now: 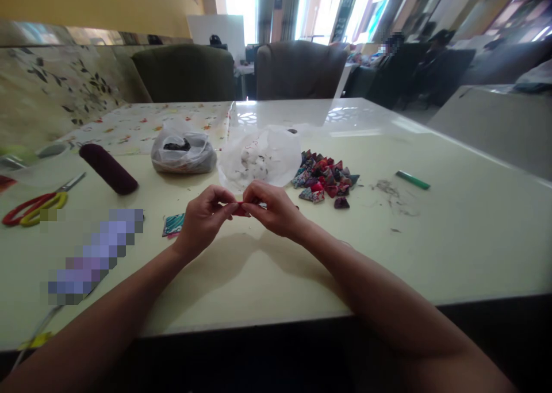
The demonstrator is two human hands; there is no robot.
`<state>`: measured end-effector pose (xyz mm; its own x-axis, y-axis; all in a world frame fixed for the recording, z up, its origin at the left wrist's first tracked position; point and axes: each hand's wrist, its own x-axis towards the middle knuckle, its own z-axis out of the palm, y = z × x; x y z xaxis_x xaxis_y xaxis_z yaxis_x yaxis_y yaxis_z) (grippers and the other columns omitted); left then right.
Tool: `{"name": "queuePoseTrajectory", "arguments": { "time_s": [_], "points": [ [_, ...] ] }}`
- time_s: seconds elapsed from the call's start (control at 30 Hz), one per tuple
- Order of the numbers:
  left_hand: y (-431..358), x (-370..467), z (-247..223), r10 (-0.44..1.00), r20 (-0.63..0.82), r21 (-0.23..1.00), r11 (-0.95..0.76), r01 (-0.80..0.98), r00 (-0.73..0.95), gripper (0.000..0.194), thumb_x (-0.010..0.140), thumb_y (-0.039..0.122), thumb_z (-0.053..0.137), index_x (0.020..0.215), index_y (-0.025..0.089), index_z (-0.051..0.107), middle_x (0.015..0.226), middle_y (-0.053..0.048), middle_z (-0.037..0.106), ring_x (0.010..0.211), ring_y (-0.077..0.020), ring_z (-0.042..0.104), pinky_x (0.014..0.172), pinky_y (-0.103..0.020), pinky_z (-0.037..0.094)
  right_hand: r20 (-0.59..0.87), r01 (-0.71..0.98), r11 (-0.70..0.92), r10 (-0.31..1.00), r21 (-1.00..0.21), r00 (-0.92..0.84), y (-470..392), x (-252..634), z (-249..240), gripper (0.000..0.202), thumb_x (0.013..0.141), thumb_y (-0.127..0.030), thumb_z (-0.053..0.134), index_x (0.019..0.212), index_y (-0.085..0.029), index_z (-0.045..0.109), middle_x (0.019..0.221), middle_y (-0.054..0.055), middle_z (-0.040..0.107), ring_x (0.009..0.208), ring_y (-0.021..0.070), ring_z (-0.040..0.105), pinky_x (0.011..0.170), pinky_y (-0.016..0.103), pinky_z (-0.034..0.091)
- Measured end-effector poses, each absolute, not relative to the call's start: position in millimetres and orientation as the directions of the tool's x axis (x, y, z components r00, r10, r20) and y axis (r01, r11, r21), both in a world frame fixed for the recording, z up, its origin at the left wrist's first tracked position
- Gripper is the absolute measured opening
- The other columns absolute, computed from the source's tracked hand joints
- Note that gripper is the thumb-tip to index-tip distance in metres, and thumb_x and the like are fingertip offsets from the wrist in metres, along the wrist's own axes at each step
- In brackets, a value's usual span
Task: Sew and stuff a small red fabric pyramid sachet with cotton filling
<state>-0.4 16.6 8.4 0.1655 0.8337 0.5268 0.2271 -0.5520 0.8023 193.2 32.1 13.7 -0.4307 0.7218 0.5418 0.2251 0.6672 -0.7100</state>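
Above the table's middle, my left hand (210, 212) and my right hand (269, 208) meet, thumbs and forefingers pinched on a small red piece of fabric (240, 209). Much of the piece is hidden by the fingers. Just left of my left hand lies a flat patterned teal cloth square (173, 224), partly covered by that hand. Beyond my right hand sits a pile of small stuffed fabric triangles (328, 174) in mixed colours. An open white plastic bag (259, 157) with pale filling in it lies right behind my hands.
A tied plastic bag (183, 151) stands at the back left, with a dark purple cylindrical case (108, 169) beside it. Scissors (38, 206) with red and yellow handles lie far left. On the right are a green-handled tool (413, 180) and loose scraps (390, 192). Chairs (302, 71) stand behind the table.
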Motion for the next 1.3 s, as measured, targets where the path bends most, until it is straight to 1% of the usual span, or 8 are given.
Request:
{"name": "queuePoseTrajectory", "arguments": {
  "time_s": [0.1, 0.17, 0.33, 0.5, 0.67, 0.8, 1.1, 1.3],
  "points": [
    [14, 1, 9, 0.842, 0.519, 0.818, -0.539, 0.2, 0.147, 0.019, 0.084, 0.024, 0.075, 0.089, 0.018, 0.057, 0.076, 0.002, 0.066, 0.061, -0.0124, 0.069, 0.055, -0.022, 0.057, 0.512, 0.181, 0.618, 0.754, -0.765, -0.413, 34, 193, 12, 0.006, 0.088, -0.02, 0.059, 0.086, -0.017, 0.055, 0.075, -0.002, 0.055, 0.068, 0.0094, 0.048, 0.065, 0.023, 0.039],
    [13, 1, 8, 0.838, 0.523, 0.811, -0.545, 0.213, 0.154, 0.02, 0.085, 0.026, 0.074, 0.091, 0.019, 0.056, 0.079, 0.002, 0.065, 0.066, -0.014, 0.072, 0.058, -0.024, 0.059, 0.499, 0.16, 0.598, 0.764, -0.785, -0.41, 34, 192, 12, 0.006, 0.087, -0.02, 0.061, 0.092, -0.017, 0.059, 0.077, -0.002, 0.056, 0.07, 0.0096, 0.05, 0.067, 0.024, 0.041],
    [13, 0, 5, 0.812, 0.558, 0.753, -0.582, 0.307, 0.171, 0.019, 0.086, 0.026, 0.073, 0.093, 0.019, 0.057, 0.083, 0.0, 0.066, 0.07, -0.0154, 0.074, 0.064, -0.026, 0.06, 0.459, 0.123, 0.557, 0.773, -0.822, -0.437, 35, 193, 14, 0.01, 0.086, -0.02, 0.063, 0.077, -0.015, 0.062, 0.077, 0.0, 0.062, 0.074, 0.0109, 0.055, 0.069, 0.025, 0.044],
    [17, -4, 7, 0.805, 0.573, 0.735, -0.588, 0.337, 0.155, 0.027, 0.083, 0.029, 0.075, 0.105, 0.018, 0.063, 0.082, 0.0, 0.07, 0.07, -0.0143, 0.071, 0.066, -0.026, 0.06, 0.444, 0.126, 0.528, 0.802, -0.84, -0.399, 37, 195, 13, 0.011, 0.085, -0.023, 0.064, 0.078, -0.016, 0.061, 0.073, -0.001, 0.061, 0.07, 0.0106, 0.052, 0.065, 0.024, 0.041],
    [20, -6, 5, 0.835, 0.515, 0.76, -0.549, 0.349, 0.193, 0.018, 0.087, 0.033, 0.072, 0.096, 0.017, 0.069, 0.087, -0.005, 0.073, 0.076, -0.0176, 0.072, 0.07, -0.03, 0.059, 0.454, 0.114, 0.534, 0.797, -0.838, -0.398, 41, 198, 13, 0.008, 0.083, -0.02, 0.063, 0.077, -0.015, 0.061, 0.073, -0.001, 0.06, 0.069, 0.01, 0.052, 0.066, 0.024, 0.041],
    [20, -6, 3, 0.808, 0.563, 0.747, -0.588, 0.31, 0.175, 0.014, 0.087, 0.028, 0.073, 0.096, 0.019, 0.067, 0.084, -0.002, 0.071, 0.075, -0.0156, 0.07, 0.068, -0.028, 0.057, 0.447, 0.11, 0.529, 0.796, -0.842, -0.408, 41, 198, 12, 0.007, 0.083, -0.02, 0.062, 0.078, -0.016, 0.061, 0.073, -0.001, 0.06, 0.07, 0.0105, 0.053, 0.065, 0.024, 0.042],
    [25, -9, 9, 0.661, 0.689, 0.532, -0.74, 0.413, 0.298, 0.004, 0.09, 0.022, 0.068, 0.087, 0.019, 0.068, 0.084, -0.002, 0.065, 0.075, -0.0123, 0.063, 0.063, -0.023, 0.054, 0.426, 0.08, 0.509, 0.788, -0.857, -0.444, 42, 199, 11, 0.007, 0.084, -0.02, 0.062, 0.078, -0.016, 0.061, 0.073, -0.001, 0.061, 0.068, 0.0104, 0.055, 0.066, 0.025, 0.044],
    [28, -12, 9, 0.603, 0.667, 0.461, -0.796, 0.393, 0.439, 0.005, 0.091, 0.022, 0.067, 0.087, 0.018, 0.066, 0.088, -0.002, 0.06, 0.074, -0.0107, 0.062, 0.062, -0.021, 0.055, 0.452, 0.158, 0.585, 0.746, -0.795, -0.489, 41, 201, 14, 0.007, 0.085, -0.015, 0.059, 0.078, -0.015, 0.061, 0.078, 0.0, 0.059, 0.072, 0.0106, 0.055, 0.069, 0.025, 0.044]
  ]
}}
